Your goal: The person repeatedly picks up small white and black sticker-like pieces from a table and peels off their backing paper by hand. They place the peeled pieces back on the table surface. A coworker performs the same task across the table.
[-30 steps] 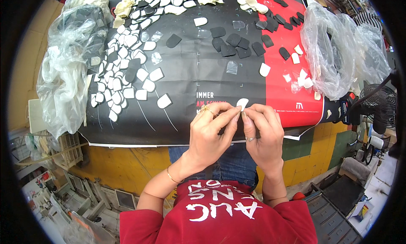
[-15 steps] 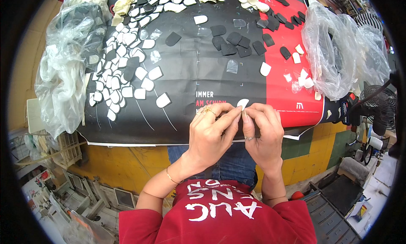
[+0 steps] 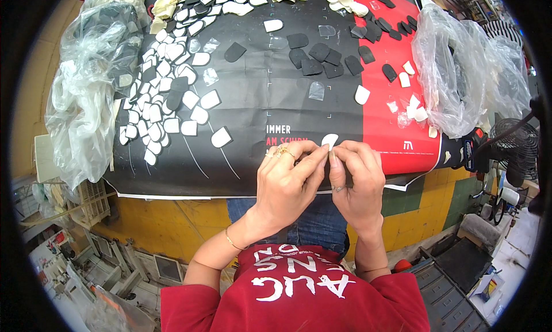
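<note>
Between the fingertips of both hands, over the near part of the table sheet, is a small white pad with a rounded end. My left hand pinches it from the left, thumb and forefinger pressed together. My right hand grips its lower edge from the other side, the fingertips of the two hands touching. The pad's lower part is hidden by the fingers. Farther left lies a heap of white-faced, dark-edged pads, one of them apart. Several black pads lie beyond my hands.
A black and red printed sheet covers the table. Clear plastic bags lie at the left and right. Crumpled cream scraps are at the far side. A small fan stands beyond the right edge.
Both hands keep their pinch on the white pad in almost the same spot. The view has shifted very slightly; nothing on the table has visibly moved.
</note>
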`<move>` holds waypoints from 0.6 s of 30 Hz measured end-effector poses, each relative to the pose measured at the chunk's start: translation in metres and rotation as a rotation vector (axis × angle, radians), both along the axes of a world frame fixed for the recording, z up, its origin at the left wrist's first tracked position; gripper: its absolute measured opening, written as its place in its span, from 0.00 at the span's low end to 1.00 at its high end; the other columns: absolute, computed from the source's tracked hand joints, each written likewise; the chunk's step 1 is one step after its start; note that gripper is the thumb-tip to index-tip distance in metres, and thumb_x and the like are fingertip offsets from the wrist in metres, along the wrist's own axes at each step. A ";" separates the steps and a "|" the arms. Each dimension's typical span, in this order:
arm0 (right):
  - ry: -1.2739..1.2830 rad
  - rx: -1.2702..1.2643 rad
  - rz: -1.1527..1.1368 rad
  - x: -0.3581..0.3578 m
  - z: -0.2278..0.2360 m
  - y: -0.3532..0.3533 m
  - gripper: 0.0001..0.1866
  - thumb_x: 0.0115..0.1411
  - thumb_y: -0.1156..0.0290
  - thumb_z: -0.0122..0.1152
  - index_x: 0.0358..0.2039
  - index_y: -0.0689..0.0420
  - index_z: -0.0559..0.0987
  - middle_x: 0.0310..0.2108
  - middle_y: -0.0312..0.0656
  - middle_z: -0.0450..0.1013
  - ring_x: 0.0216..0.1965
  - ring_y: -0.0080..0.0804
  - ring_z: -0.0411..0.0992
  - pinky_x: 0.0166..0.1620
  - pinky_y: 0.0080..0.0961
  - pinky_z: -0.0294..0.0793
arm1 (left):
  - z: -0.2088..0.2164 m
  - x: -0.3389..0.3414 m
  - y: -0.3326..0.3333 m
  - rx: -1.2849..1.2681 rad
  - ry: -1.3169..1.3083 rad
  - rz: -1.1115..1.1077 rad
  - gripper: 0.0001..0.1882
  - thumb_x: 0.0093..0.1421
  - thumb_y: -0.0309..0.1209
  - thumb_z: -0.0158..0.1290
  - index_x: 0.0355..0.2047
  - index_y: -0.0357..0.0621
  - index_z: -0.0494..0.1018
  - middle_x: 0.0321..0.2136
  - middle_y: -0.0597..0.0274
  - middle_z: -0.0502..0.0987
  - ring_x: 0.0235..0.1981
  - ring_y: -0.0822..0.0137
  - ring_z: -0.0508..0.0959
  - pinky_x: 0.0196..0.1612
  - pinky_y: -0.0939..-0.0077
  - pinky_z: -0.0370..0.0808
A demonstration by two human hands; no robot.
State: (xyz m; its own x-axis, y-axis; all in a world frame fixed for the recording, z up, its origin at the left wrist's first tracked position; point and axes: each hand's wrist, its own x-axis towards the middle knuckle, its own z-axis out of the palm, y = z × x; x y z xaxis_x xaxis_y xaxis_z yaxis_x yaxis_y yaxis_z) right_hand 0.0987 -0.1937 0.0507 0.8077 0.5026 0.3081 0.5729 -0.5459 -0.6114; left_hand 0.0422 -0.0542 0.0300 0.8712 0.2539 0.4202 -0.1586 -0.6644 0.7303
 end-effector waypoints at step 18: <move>0.008 0.026 -0.246 0.040 -0.005 -0.029 0.04 0.61 0.74 0.62 0.35 0.61 0.78 0.35 0.46 0.76 0.35 0.43 0.75 0.41 0.35 0.70 | 0.008 0.009 0.029 -0.383 0.101 0.139 0.04 0.59 0.21 0.60 0.35 0.33 0.82 0.30 0.59 0.80 0.27 0.75 0.73 0.32 0.80 0.70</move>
State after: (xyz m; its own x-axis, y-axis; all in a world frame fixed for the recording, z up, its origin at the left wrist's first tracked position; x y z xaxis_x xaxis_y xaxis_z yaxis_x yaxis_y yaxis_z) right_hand 0.1384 -0.2228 0.0454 0.9073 0.2820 0.3120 0.4198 -0.6522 -0.6312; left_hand 0.0517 -0.0252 0.0376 0.8498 0.4928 0.1870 -0.0018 -0.3521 0.9360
